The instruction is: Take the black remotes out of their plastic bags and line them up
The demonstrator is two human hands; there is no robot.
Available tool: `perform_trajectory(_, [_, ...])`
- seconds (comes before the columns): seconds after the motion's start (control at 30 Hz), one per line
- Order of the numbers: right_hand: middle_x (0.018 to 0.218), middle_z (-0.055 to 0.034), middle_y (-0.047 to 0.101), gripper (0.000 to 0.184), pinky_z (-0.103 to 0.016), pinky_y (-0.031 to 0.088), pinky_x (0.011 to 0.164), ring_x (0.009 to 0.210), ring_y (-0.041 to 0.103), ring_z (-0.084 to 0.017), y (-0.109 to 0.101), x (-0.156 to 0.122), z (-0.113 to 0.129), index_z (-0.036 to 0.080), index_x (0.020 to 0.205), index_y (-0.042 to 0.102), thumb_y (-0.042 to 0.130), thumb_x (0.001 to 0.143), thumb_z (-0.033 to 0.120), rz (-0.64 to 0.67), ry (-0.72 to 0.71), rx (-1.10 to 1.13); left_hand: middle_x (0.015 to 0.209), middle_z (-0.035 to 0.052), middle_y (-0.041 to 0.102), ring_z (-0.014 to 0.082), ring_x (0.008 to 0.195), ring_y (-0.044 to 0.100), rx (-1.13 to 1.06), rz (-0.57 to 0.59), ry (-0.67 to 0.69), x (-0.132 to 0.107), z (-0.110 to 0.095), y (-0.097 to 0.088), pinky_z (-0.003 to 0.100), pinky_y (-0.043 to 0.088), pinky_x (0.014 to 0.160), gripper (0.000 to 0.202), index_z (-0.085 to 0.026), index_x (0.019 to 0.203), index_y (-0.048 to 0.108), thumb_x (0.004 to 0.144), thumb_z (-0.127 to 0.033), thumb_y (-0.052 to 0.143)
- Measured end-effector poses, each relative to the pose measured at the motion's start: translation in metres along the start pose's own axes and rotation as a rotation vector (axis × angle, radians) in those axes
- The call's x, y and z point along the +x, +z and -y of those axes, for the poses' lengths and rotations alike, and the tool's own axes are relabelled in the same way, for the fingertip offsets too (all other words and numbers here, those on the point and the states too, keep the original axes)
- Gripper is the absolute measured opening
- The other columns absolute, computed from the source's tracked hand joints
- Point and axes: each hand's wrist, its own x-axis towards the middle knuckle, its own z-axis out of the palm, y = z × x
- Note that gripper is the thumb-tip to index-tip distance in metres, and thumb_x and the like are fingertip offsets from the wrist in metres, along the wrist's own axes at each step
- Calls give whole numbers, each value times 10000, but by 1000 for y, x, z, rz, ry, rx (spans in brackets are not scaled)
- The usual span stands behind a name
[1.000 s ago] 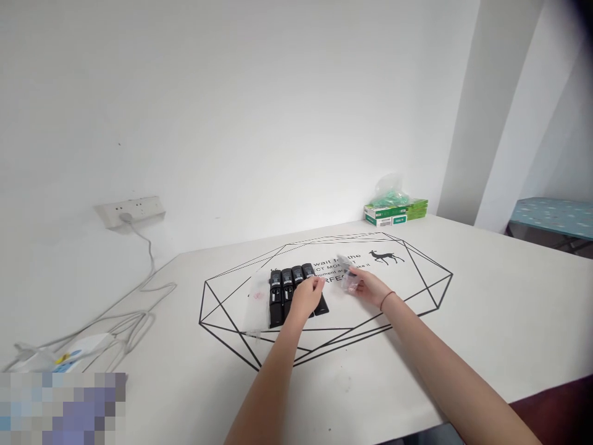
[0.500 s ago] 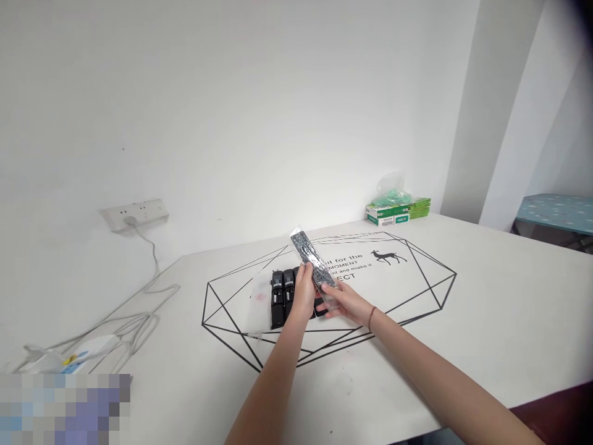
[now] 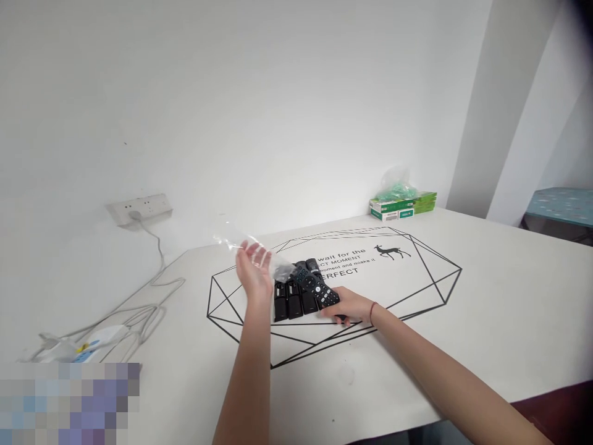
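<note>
My right hand (image 3: 347, 305) is closed on the lower end of a black remote control (image 3: 317, 288), whose buttons face up. A clear plastic sleeve (image 3: 282, 271) reaches from the remote's upper end to my left hand (image 3: 254, 269). The left fingers are curled around the sleeve, and its loose end sticks out up and to the left. Below the held remote, several black remotes (image 3: 294, 307) lie side by side, back up, with battery bays exposed on some; my hands and the held remote partly cover them.
All this is over a white table (image 3: 417, 346) printed with black lines, words and a deer. Green-and-white boxes (image 3: 393, 209) with a plastic bag (image 3: 396, 185) on top stand at the back right. At left, a wall socket (image 3: 143, 209) feeds a cable (image 3: 160, 247) down to the table.
My left hand has moved left with the plastic sleeve, and most of the remote has come out of it. My right hand still holds the remote, now lower over the row.
</note>
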Motion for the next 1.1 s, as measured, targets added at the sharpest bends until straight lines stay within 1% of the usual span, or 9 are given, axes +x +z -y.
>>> perform_trajectory(0.07, [637,14,555,309,-149,354,304,468,499,-70,-1,-1,1,170,768,522,740,596,304,-29,18,16,907,29,566,95,697,588,91,-93,-51,19,-6,-21,255,501,675,317,-216,1043,552,798,-411,502])
perform_trajectory(0.17, [587,26,534,297,-146,341,308,467,506,-77,-3,-1,0,180,773,511,727,610,302,-58,42,37,763,-2,547,71,564,529,442,19,-197,38,-4,-53,235,469,605,281,-164,887,597,699,-372,615])
perform_trajectory(0.23, [548,34,512,290,-149,338,311,466,507,-83,-4,0,-1,181,764,502,718,622,312,-57,37,41,754,9,577,92,582,535,741,85,-237,44,3,-69,248,457,625,304,-157,922,600,699,-363,605])
perform_trajectory(0.33, [532,37,503,292,-156,344,317,472,509,-91,-5,2,-4,179,762,495,710,638,332,-49,6,36,799,47,631,167,738,594,1083,146,-211,45,18,-82,296,446,733,415,-167,1115,541,742,-348,546])
perform_trajectory(0.43, [524,41,499,295,-157,339,315,472,502,-91,-6,2,-4,182,756,483,706,649,342,-51,-10,40,842,74,652,228,833,610,1284,193,-190,40,29,-83,344,428,781,494,-197,1248,448,775,-332,490])
perform_trajectory(0.6, [531,35,509,281,-162,349,316,476,503,-94,-10,2,-2,173,757,485,691,671,345,-72,-34,39,924,132,658,281,927,605,1570,276,-156,31,36,-75,364,423,767,455,-190,1275,421,832,-273,363])
perform_trajectory(0.87, [532,26,531,283,-169,365,313,453,494,-88,-12,3,-4,165,765,486,683,682,350,-88,-47,36,1011,197,633,293,984,587,1649,174,-168,27,42,-70,370,419,796,485,-89,1316,337,850,-223,314])
perform_trajectory(1.0, [536,23,533,285,-170,364,312,467,506,-96,-13,4,-5,166,770,487,685,682,351,-90,-47,41,1125,194,573,329,1057,530,1682,128,-178,21,42,-67,438,415,806,456,-170,1296,394,854,-245,311])
perform_trajectory(1.1, [535,23,531,286,-171,361,311,469,509,-99,-13,4,-5,167,767,487,686,679,352,-96,-45,43,1261,152,472,349,1156,429,1754,93,-84,15,39,-60,512,373,850,423,-276,1247,473,878,-308,269])
